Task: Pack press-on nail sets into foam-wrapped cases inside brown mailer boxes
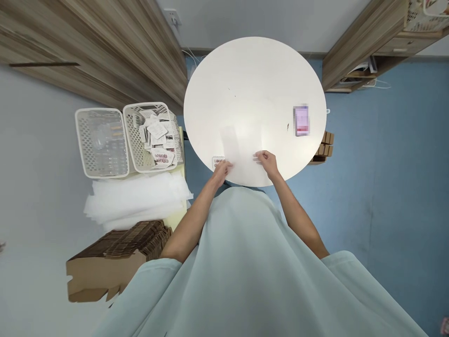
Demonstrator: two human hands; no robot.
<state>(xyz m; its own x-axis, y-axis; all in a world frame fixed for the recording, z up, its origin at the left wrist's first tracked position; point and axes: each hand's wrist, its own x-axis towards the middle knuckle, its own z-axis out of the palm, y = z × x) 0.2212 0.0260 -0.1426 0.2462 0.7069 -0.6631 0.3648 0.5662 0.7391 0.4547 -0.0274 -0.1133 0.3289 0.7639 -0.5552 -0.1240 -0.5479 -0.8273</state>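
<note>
A thin, translucent white sheet [242, 150] lies at the near edge of the round white table [252, 70], hard to tell from the tabletop. My left hand [221, 172] pinches its lower left side, fingers closed. Partly under that hand sits a small white packet [217, 160] with reddish pictures on it. On the other side, my right hand [267, 163] has thumb and fingers together at the right edge of the sheet. The sheet's exact outline is blurred.
A phone-like item [301, 120], pixelated, rests on the table's right. To the left stand a basket of small packets [171, 161] and a basket of clear plastic pieces [84, 154]. Nearer lie white sheets [136, 194] and folded cardboard boxes [105, 271]. Small brown boxes [326, 145] stand beyond the table's right edge.
</note>
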